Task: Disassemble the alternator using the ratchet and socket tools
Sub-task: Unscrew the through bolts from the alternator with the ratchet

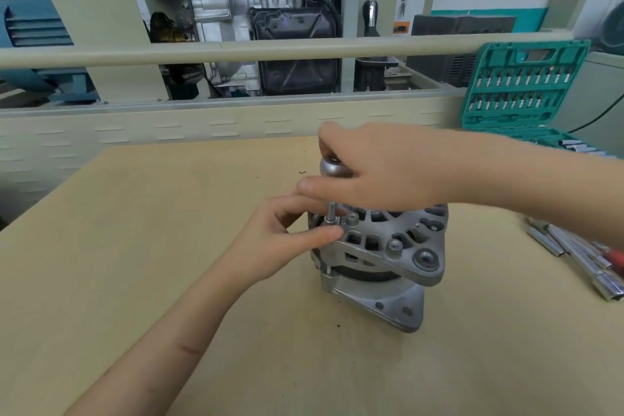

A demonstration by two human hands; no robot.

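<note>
Standing upright mid-table (pixel 169 213), the alternator (pixel 378 257) looks heavy, rigid cast metal, best held by its ribbed housing. Left hand (pixel 280 240) pinches a through-bolt (pixel 330 213) at its near-left rim; right hand (pixel 388 169), fingers curled, grips the pulley end on top.

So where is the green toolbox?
In the head view the green toolbox stands open at the far right edge of the table, behind the right hand and beyond the alternator.
</note>
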